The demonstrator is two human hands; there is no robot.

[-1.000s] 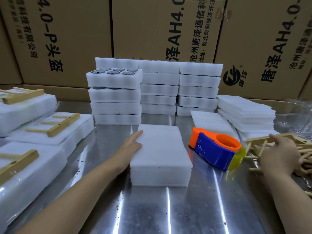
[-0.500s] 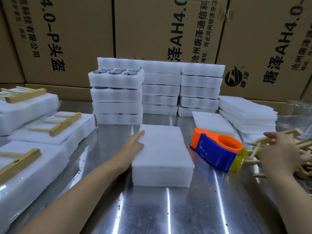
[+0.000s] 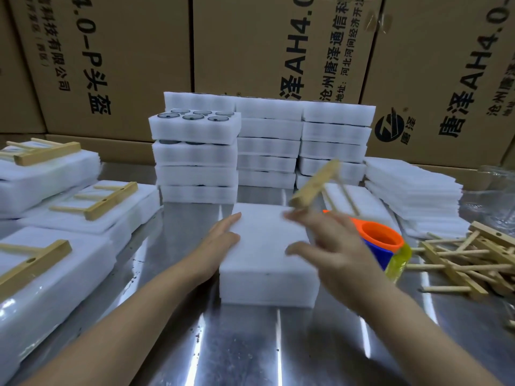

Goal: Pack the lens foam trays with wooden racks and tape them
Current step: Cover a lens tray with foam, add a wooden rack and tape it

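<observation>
On the steel table (image 3: 250,344), stacked lens trays (image 3: 195,151) at the back remain to be packed. Three apparently finished packs (image 3: 55,274), each topped with a rack, lie at your left. The centre foam pack (image 3: 264,246) has no rack or tape yet. The tape dispenser (image 3: 381,238) sits just right of it. Your left hand (image 3: 223,240) lies flat against its side, and your right hand (image 3: 334,246) grasps a blurred wooden rack (image 3: 315,185) above it.

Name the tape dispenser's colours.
The tape dispenser is orange and blue, with a translucent yellow part at its near end; it shows in the head view.
</observation>
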